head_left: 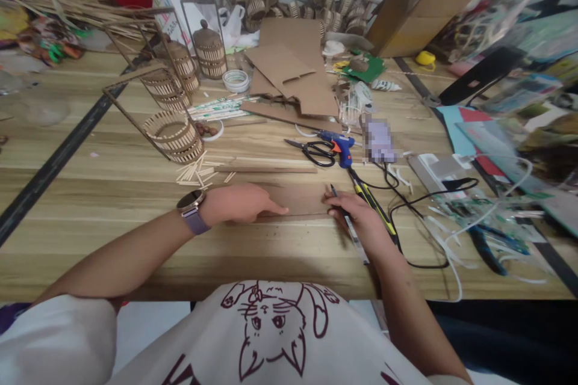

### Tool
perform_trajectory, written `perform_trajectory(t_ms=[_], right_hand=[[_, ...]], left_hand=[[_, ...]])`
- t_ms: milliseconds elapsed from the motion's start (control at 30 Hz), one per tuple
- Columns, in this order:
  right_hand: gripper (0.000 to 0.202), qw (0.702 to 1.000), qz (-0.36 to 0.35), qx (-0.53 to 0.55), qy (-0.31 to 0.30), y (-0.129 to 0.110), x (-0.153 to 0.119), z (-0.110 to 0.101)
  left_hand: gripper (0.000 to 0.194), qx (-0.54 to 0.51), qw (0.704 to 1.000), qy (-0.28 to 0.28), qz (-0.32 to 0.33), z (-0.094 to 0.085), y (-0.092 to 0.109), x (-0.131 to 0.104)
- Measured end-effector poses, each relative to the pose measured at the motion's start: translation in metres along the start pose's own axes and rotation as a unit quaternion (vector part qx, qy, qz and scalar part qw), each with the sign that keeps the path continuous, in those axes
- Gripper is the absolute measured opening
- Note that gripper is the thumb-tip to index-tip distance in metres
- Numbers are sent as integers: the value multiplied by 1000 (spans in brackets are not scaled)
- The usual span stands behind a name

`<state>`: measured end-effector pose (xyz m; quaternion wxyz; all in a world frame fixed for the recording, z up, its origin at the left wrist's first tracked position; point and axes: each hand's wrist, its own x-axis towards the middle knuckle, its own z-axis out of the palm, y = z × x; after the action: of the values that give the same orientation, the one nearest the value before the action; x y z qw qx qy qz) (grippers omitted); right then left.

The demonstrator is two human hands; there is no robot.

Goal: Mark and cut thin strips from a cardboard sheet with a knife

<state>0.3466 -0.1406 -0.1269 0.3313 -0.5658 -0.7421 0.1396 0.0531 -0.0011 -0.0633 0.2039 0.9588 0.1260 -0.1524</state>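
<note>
My left hand (241, 201), with a watch (192, 207) at the wrist, rests on a brown cardboard strip (300, 197) at the table's front. Its thumb points right along the strip, and the fingers lie over the cardboard, partly out of sight. My right hand (354, 210) is closed around a pen (345, 213) at the strip's right end. Just beyond the strip lies a thin cardboard strip (271, 169). A utility knife (372, 204) with yellow edges is beside my right hand. Black-handled scissors (318, 151) and a blue glue gun (341, 145) lie farther back.
Small basket-like lanterns (174, 141) with tall frames stand at left, near short wooden sticks (196, 173). Larger cardboard sheets (289, 60) lie behind, with a tape roll (235, 80) beside them. Black cables (419, 216) and blue-handled pliers (487, 249) lie at right.
</note>
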Motion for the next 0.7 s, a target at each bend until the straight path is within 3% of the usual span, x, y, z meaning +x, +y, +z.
perform_trajectory(t_ms=[400, 533, 700], right_hand=[[18, 1000, -3, 8, 6, 3, -1, 3], [18, 1000, -10, 11, 6, 2, 1, 2], [18, 1000, -3, 11, 8, -6, 1, 0]], left_hand=[[71, 33, 999, -40, -7, -4, 3, 4], [82, 72, 995, -72, -22, -5, 7, 10], [86, 78, 996, -47, -21, -9, 13, 15]])
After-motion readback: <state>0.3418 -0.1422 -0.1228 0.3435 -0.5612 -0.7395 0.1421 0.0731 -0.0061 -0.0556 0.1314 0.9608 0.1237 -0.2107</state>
